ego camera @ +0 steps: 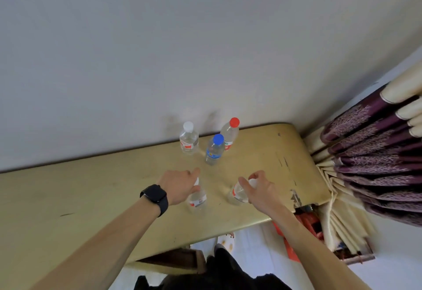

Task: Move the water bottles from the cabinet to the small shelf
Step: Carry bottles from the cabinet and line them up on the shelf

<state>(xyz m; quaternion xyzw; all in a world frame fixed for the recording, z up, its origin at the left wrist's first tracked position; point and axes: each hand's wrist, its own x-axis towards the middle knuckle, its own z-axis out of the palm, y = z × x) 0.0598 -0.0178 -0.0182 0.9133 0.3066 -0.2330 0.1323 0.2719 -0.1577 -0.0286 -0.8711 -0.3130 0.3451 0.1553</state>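
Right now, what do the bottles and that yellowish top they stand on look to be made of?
Blue-capped bottle and its neighbours: clear thin plastic, glossy, since the surface shows through. Cabinet top: probably painted or laminated wood, dull yellow, chipped at its right edge.

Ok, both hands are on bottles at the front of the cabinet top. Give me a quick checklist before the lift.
1. Left hand wrapped around its bottle: ok.
2. Right hand closed on its bottle: ok.
3. Right-hand bottle upright: not ok, it tilts.
4. Caps on held bottles tight: cannot tell.
5. Three back bottles, including the blue-capped bottle, clear of both hands: ok.
6. Small shelf in sight: not ok.
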